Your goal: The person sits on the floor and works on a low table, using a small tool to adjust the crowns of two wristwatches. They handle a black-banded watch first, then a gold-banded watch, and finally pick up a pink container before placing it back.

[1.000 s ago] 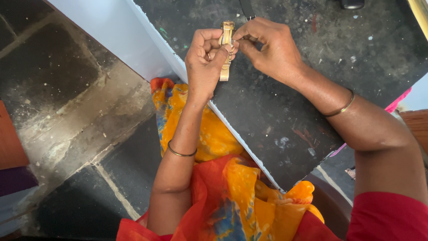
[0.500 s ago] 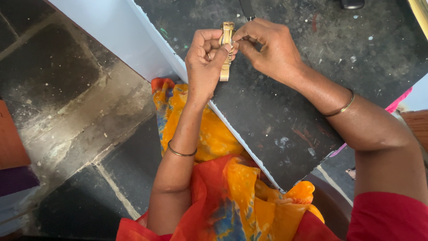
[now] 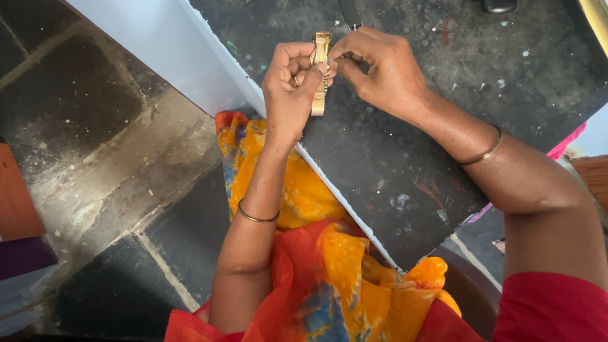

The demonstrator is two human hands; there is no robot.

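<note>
Head view, looking straight down. A dark, paint-flecked work table [image 3: 392, 171] with a white edge is seen filling the upper right of the frame; a stone-slab floor [image 3: 95, 158] fills the left. An orange and yellow garment [image 3: 316, 253] is seen at lower centre.

The left hand [image 3: 288, 95] is curled closed, thumb and fingers pinched on a gold metal watch band [image 3: 320, 76] at upper centre, held just above the table. The right hand [image 3: 383, 73] is nearly closed, fingertips pinched on the band's upper part. A black strap [image 3: 348, 11] lies at the top edge.

Step judged in hand: fine work on a link or clasp. The next move calls for steady fingertip pressure and a firm hold.

The band's long axis runs nearly vertical in frame, one end pointing to the top edge.
</note>
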